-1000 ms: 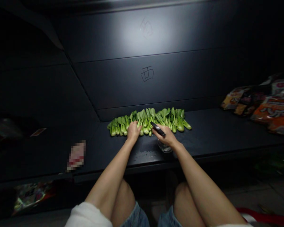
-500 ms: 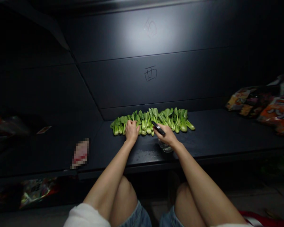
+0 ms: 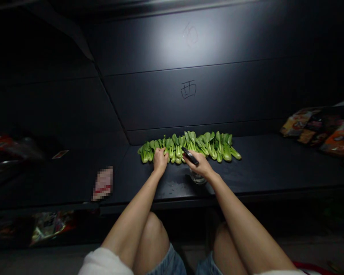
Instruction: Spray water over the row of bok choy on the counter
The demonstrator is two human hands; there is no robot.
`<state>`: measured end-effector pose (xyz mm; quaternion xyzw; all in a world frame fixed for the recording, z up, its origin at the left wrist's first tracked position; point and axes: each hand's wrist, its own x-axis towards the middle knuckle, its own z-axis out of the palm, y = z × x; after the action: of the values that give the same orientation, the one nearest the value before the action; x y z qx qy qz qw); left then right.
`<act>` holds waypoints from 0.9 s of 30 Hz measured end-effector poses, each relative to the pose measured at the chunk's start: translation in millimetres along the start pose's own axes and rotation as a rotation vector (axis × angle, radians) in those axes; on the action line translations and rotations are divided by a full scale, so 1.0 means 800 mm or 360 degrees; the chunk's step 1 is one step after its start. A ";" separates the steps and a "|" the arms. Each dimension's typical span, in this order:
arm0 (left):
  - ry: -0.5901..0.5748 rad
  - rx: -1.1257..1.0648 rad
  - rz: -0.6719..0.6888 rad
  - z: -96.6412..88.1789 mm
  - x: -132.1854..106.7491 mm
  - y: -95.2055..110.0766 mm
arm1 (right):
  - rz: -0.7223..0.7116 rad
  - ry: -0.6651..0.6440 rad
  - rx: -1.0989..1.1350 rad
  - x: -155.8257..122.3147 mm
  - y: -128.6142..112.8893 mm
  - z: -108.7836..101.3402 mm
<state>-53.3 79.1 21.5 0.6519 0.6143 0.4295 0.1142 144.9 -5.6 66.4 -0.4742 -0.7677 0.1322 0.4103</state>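
A row of bok choy (image 3: 179, 147) lies along the back of the dark shelf, leaves toward the rear panel and pale stem ends toward me. At the left part of the row, my left hand (image 3: 161, 158) has its fingers curled in on a bok choy; the fingertips are partly hidden. My right hand (image 3: 202, 164) grips a spray bottle by its black trigger head (image 3: 191, 156), in front of the middle of the row. Below that hand, the clear bottle body (image 3: 198, 177) shows only in part.
Wet spots mark the dark shelf (image 3: 172, 187) in front of the vegetables. Colourful snack bags (image 3: 342, 141) lie at the right, with more packets at the far left and on a lower level. A pixelated item (image 3: 103, 184) and a small card (image 3: 60, 154) are on the left.
The view has shifted slightly, so the shelf and vegetables sit further right. Against the row, both hands have moved a little to the left, the spray bottle with the right one.
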 end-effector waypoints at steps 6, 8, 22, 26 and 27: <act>0.0046 -0.0516 -0.0365 0.008 0.014 -0.021 | 0.0083 0.0022 -0.0073 0.007 -0.003 0.010; 0.0040 -0.0580 -0.0422 0.011 0.017 -0.025 | 0.0102 0.0035 -0.0068 0.009 -0.003 0.011; 0.0018 -0.0444 -0.0491 -0.002 0.018 -0.023 | 0.0121 0.0115 0.0027 0.015 -0.006 0.020; -0.0039 -0.0283 -0.0430 -0.001 0.023 -0.014 | 0.0117 0.0146 0.0031 0.015 -0.008 0.023; -0.0058 -0.0236 -0.0401 -0.001 0.024 -0.011 | 0.0114 0.0148 0.0038 0.015 -0.008 0.024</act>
<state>-62.7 97.6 24.3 0.5671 0.6557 0.4441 0.2263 123.9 4.3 64.3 -0.5021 -0.7286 0.1338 0.4462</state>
